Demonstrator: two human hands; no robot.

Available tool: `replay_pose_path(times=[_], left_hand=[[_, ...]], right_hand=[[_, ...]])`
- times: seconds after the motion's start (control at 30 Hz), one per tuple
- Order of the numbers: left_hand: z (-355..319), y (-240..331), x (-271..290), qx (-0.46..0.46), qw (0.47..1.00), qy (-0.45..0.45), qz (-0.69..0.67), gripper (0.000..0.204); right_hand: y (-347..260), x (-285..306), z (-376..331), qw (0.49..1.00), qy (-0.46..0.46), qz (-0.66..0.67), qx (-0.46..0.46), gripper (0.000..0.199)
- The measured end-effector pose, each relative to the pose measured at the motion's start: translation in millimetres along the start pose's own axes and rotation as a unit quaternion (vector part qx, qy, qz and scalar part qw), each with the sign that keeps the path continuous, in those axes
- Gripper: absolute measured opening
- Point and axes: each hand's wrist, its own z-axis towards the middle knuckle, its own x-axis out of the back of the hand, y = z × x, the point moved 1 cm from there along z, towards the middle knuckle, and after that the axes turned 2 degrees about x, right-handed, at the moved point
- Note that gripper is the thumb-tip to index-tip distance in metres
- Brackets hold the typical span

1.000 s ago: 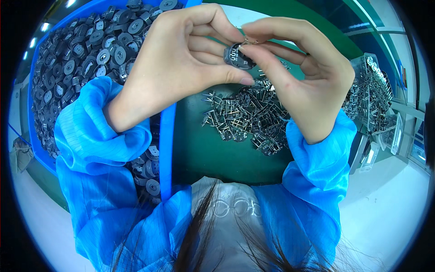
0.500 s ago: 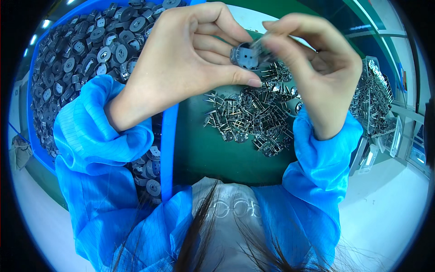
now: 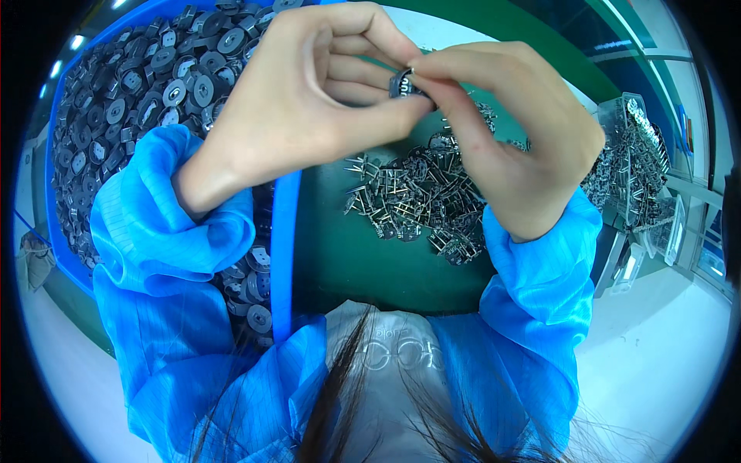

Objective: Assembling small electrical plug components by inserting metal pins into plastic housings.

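Note:
My left hand [image 3: 309, 108] is closed round a small round dark-grey housing [image 3: 401, 83], held on edge between thumb and fingers above the green tabletop. From the right, the thumb and forefinger of my right hand [image 3: 517, 123] pinch together at the housing's near side. A shiny sliver of a small metal piece [image 3: 411, 71] shows at those fingertips; the rest of it is hidden. Both hands meet at the housing. Below them lies a loose heap of metal pronged parts [image 3: 409, 193].
A blue bin [image 3: 285, 255] full of round grey housings [image 3: 116, 112] stands on the left, partly under my left sleeve. At the right, a clear plastic box [image 3: 633, 154] holds more metal pronged parts. The green tabletop [image 3: 347, 270] lies between.
My right hand has moved left and brought the small metal piece against the housing. The housing has turned from showing its flat face to standing edge-on, and my left thumb has closed in.

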Motion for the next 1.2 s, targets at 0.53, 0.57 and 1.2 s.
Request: replay_pose_path(times=[0.53,0.57,1.2], left_hand=[[-0.7,3.0,11.6,-0.035,0.998,0.005,-0.043,0.019],[0.6,2.2,11.4,-0.035,0.998,0.003,-0.043,0.019],[10.3,36.3,19.8,-0.084,0.989,0.045,0.113,0.039]], right_hand=[[6.5,9.6,3.7,0.909,-0.119,0.345,-0.200,0.033],[5.0,10.6,4.4,0.901,-0.109,0.351,-0.230,0.032],[46.1,2.0,7.5,0.989,0.024,0.005,-0.146,0.011]])
